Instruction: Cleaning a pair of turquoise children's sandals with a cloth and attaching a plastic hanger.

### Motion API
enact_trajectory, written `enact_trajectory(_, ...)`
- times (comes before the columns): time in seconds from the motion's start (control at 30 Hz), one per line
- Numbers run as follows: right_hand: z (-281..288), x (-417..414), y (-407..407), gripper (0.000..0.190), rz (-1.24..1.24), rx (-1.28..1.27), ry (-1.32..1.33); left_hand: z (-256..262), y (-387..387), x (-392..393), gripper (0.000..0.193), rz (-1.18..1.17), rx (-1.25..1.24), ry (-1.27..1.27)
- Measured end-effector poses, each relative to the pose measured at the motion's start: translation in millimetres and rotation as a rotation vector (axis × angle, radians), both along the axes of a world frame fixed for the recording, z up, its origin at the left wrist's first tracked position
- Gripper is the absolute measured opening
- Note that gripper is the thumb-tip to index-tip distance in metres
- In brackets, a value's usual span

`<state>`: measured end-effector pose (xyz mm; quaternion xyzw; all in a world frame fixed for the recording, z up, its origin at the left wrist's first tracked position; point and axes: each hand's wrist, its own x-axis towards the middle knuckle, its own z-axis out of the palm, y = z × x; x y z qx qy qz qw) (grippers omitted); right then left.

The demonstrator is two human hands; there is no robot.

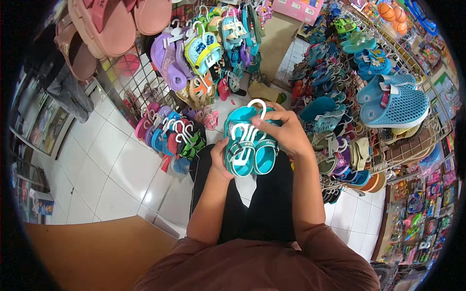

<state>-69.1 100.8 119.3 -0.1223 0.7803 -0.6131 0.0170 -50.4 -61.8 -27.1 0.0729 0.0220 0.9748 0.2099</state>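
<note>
Several teal children's sandals (265,159) with dark straps are bunched together above my knees. White plastic hangers (246,145) are clipped to them, their hooks pointing away from me. My left hand (220,156) grips the bunch at its left side, thumb along the edge. At the upper right, my right hand (284,129) has its thumb and fingers around the far sandals, close to the topmost hanger hook (258,105). The fingers under the sandals are hidden.
Wire racks of hanging sandals stand ahead left (145,69) and at right (404,145). Small sandals on hangers (171,134) hang low at left. A brown panel (105,251) is at lower left. Another person's grey-trousered legs (71,91) show at far left.
</note>
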Motion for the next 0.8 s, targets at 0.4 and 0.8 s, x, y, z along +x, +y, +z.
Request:
enact_trajectory(0.4,6.6,6.1,-0.9,0.035,-0.103,0.236,0.262,15.1,4.6,7.7,0.061,0.016,0.023,0.066)
enact_trajectory(0.8,14.6,-23.6,-28.0,0.031,-0.056,0.078,0.348,5.0,-35.2,-15.5,0.044,0.107,-0.184,-0.04)
